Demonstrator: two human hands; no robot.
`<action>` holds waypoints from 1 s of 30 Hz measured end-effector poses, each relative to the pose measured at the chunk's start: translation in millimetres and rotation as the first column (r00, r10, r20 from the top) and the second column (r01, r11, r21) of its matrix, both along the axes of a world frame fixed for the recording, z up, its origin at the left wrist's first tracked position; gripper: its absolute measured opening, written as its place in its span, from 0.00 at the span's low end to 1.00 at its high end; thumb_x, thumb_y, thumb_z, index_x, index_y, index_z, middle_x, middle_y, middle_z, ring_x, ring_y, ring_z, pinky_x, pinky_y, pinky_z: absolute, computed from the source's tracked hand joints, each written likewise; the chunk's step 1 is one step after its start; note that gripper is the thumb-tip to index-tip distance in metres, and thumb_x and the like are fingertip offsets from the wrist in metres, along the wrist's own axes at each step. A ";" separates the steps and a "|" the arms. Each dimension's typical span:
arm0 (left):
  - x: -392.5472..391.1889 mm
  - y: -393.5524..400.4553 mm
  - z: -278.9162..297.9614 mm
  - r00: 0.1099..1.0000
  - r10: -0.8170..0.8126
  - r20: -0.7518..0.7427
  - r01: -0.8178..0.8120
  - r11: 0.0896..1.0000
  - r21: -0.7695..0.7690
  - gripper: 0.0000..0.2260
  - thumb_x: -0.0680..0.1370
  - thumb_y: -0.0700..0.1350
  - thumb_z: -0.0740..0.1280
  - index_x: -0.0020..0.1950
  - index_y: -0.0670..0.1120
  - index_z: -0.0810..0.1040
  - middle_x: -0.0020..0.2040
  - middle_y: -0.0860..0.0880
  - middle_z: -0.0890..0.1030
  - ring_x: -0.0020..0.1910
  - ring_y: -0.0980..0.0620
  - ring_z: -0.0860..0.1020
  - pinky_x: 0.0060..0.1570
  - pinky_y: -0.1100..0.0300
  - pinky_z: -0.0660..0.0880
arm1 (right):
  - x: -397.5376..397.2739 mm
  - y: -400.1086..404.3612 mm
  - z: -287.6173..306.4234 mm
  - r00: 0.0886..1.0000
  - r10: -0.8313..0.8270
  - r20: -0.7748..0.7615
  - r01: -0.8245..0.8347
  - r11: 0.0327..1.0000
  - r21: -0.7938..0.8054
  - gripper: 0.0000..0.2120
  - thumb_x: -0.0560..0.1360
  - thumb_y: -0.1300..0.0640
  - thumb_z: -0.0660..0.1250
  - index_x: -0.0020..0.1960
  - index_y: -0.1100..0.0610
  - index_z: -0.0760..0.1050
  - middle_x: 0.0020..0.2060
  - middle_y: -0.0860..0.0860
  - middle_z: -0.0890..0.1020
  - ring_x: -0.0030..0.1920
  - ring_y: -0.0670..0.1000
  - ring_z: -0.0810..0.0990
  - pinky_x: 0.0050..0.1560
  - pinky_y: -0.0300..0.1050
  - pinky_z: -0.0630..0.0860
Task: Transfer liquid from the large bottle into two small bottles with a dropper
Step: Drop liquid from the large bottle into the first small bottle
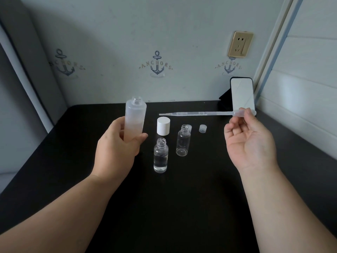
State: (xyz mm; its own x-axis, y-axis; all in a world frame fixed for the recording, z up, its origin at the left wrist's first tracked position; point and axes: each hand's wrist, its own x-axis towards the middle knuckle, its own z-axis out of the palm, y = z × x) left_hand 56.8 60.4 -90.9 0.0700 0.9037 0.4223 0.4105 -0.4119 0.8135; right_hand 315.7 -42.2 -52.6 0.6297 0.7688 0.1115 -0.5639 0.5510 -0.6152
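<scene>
A black table fills the lower part of the view, its far edge meeting a pale wall printed with three anchor emblems lettered "ANCHORS". At the table's far right corner a phone with a black rim and a pale, reflecting screen stands propped upright on a dark stand. Above the phone, a gold socket plate is fixed to the wall, and white panelling runs along the table's right side.

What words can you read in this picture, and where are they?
"ANCHORS" on the middle anchor picture on the wall.
"ANCHORS" on the right anchor picture.
Left anchor picture: same word, partly blurred.
Bottles, caps, dropper, phone: no writing visible.
</scene>
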 end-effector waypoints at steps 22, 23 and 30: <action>-6.9 -16.2 10.7 0.977 0.021 0.212 -0.046 0.992 0.116 0.14 0.81 0.52 0.65 0.65 0.54 0.71 0.52 0.59 0.75 0.50 0.64 0.75 0.46 0.65 0.71 | -0.3 0.2 0.5 0.999 -0.022 0.030 0.024 0.998 -0.059 0.03 0.77 0.60 0.70 0.47 0.59 0.81 0.35 0.50 0.82 0.33 0.46 0.78 0.38 0.38 0.76; -7.6 -19.0 12.0 0.979 0.024 0.204 -0.058 0.985 0.165 0.11 0.81 0.49 0.65 0.63 0.55 0.71 0.51 0.58 0.75 0.48 0.62 0.75 0.46 0.65 0.71 | -0.1 0.3 0.5 0.999 -0.020 0.031 0.022 0.998 -0.056 0.02 0.77 0.60 0.70 0.47 0.59 0.80 0.35 0.50 0.81 0.33 0.46 0.77 0.38 0.38 0.76; -8.4 -34.7 15.2 0.983 -0.165 -0.086 0.184 0.930 0.318 0.03 0.78 0.49 0.66 0.50 0.54 0.77 0.43 0.57 0.79 0.42 0.56 0.79 0.40 0.64 0.76 | 0.6 0.7 0.6 0.998 -0.016 0.062 0.018 0.999 -0.037 0.03 0.77 0.59 0.70 0.44 0.58 0.81 0.35 0.50 0.81 0.34 0.46 0.77 0.38 0.38 0.76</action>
